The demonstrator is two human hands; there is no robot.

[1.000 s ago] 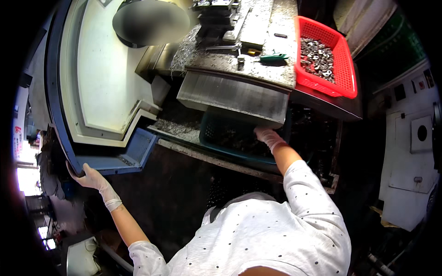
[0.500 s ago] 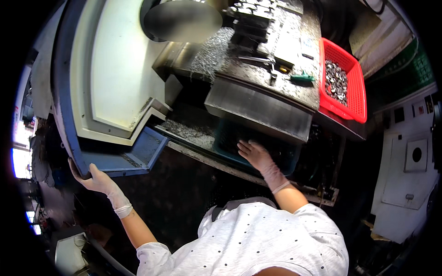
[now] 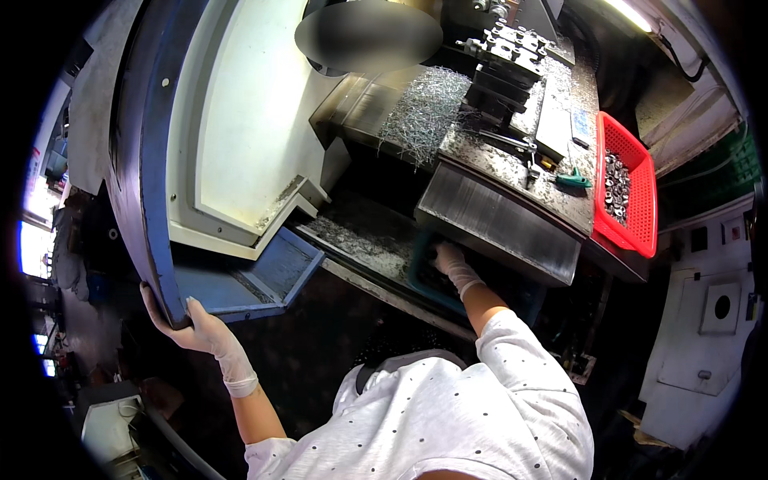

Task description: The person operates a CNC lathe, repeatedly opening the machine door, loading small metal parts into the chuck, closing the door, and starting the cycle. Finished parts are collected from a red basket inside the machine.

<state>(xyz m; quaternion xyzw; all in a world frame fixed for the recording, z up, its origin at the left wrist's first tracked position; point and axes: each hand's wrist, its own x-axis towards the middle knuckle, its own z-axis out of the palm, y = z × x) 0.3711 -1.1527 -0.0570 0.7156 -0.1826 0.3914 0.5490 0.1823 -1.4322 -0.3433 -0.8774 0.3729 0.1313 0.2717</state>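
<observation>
Both my hands wear thin whitish gloves. On the left, my left hand (image 3: 202, 330) grips the lower corner of a blue-edged machine door (image 3: 162, 232), its thumb on one side and its fingers round the other. My right hand (image 3: 453, 264) reaches down into a dark teal basket (image 3: 418, 270) beneath a metal ledge (image 3: 498, 218). Its fingertips are lost in the shadow, so whatever they touch is hidden. The basket's contents are too dark to make out.
Curly metal shavings (image 3: 422, 112) heap up on the machine bed beside a black tool block (image 3: 500, 92). A green-handled tool (image 3: 573, 180) lies on the ledge's top. At the right, a red basket (image 3: 646, 188) holds many small metal parts. Chips cover the lower tray (image 3: 372, 244).
My right hand has gone deeper into the teal basket under the ledge, and its fingers have passed out of sight. The left hand keeps its hold on the door. The whole view has shifted.
</observation>
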